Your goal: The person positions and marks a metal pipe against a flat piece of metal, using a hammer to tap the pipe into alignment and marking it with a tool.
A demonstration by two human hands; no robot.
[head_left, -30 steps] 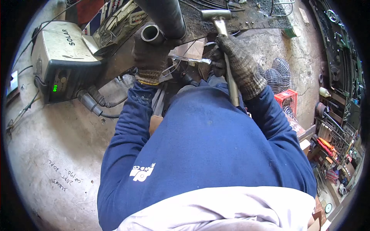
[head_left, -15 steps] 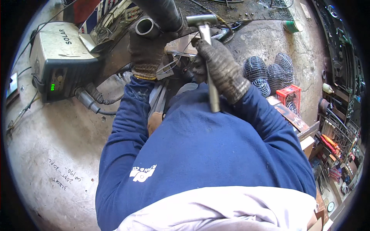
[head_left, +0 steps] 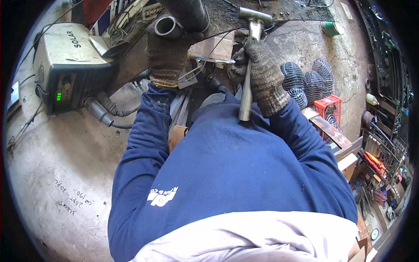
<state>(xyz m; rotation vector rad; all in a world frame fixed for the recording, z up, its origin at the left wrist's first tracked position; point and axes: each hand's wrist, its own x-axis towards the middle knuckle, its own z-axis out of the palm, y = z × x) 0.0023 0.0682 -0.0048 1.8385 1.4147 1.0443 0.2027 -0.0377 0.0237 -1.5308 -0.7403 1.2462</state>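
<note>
My left hand (head_left: 167,59), in a dark knitted work glove with a yellow cuff, is wrapped round a short metal pipe (head_left: 176,30) at the bench edge. The pipe's open end faces up. Right beside it stands a thicker dark metal cylinder (head_left: 185,15). My right hand (head_left: 266,74), gloved in brown-grey knit, is closed on a hammer (head_left: 246,98) with a metal handle. The hammer's head is up over the bench edge, to the right of the cylinder and apart from it. Its handle end hangs in front of my blue sweater.
At left stands a welding machine (head_left: 74,65) with a lit green display and a thick cable plug (head_left: 98,112). The dirty bench top (head_left: 288,11) lies ahead. Wire coils (head_left: 313,85), a red crate (head_left: 328,105) and a green-white can (head_left: 331,29) are on the floor at right.
The hammer has moved right and away from me, its head drawing off from the dark cylinder. My left hand and the pipe have barely shifted.
</note>
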